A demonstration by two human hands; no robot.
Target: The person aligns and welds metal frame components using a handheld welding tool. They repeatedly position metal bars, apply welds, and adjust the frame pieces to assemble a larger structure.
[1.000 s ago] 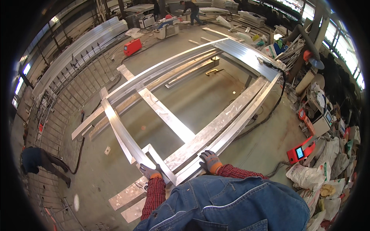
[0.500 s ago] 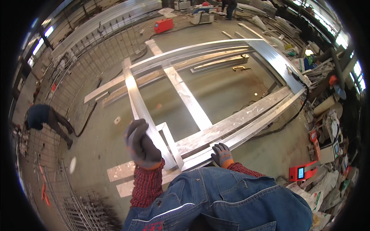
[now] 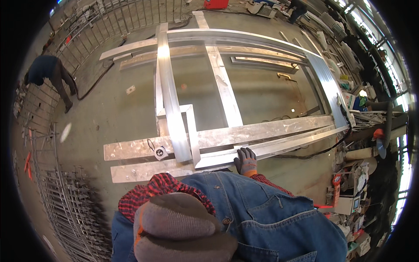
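right hand (image 3: 247,162) is resting unclenched on the aluminium frame (image 3: 218,160), right of the tape measure (image 3: 160,152); uneven pushing could be knocking the frame askew. left hand (image 3: 183,227): can't tell its grip.

The gloved right hand (image 3: 247,163) rests on the frame (image 3: 288,145); the gloved left hand (image 3: 181,231) is raised before the jacket (image 3: 279,218). A tape measure (image 3: 160,152) sits on a plank (image 3: 126,150). At far left, 1 person (image 3: 46,70) bends over.
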